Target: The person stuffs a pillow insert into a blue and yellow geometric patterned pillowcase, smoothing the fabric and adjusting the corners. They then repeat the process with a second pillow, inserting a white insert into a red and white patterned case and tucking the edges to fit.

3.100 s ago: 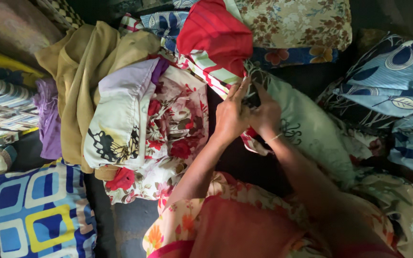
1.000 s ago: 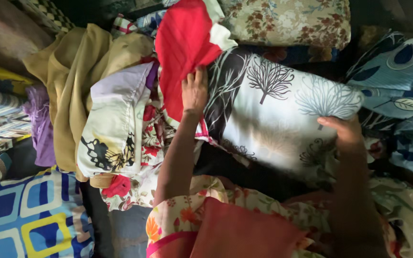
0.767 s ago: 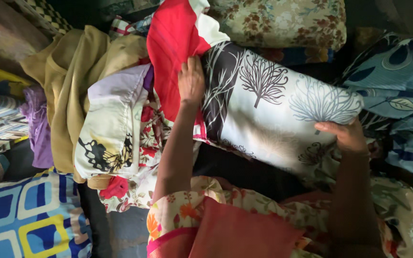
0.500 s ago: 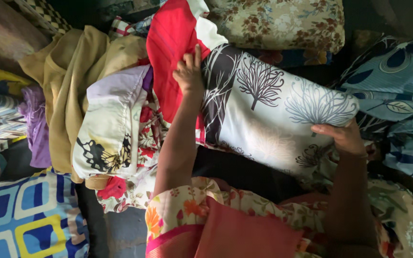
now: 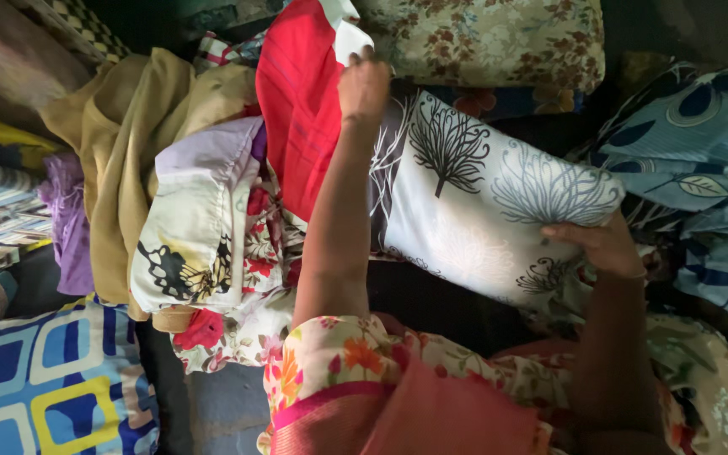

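Our left hand (image 5: 364, 84) has slid up to the tree-print pillow (image 5: 482, 202)'s top-centre corner, fingers curled on it; our right hand (image 5: 600, 246) grips the right-hand end. We're straightening the cover; next, probably a firm tug.

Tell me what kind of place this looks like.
Probably a home bedding or laundry corner: a tree-print pillow held by both hands, a floral pillow behind it, and heaped clothes like a mustard garment.

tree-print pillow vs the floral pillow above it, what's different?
The tree-print pillow is pale with dark and grey trees; the floral pillow is beige with brown flowers. The right hand grips the tree-print pillow and the left hand is at its other end; no hand touches the floral pillow. Both look stuffed.
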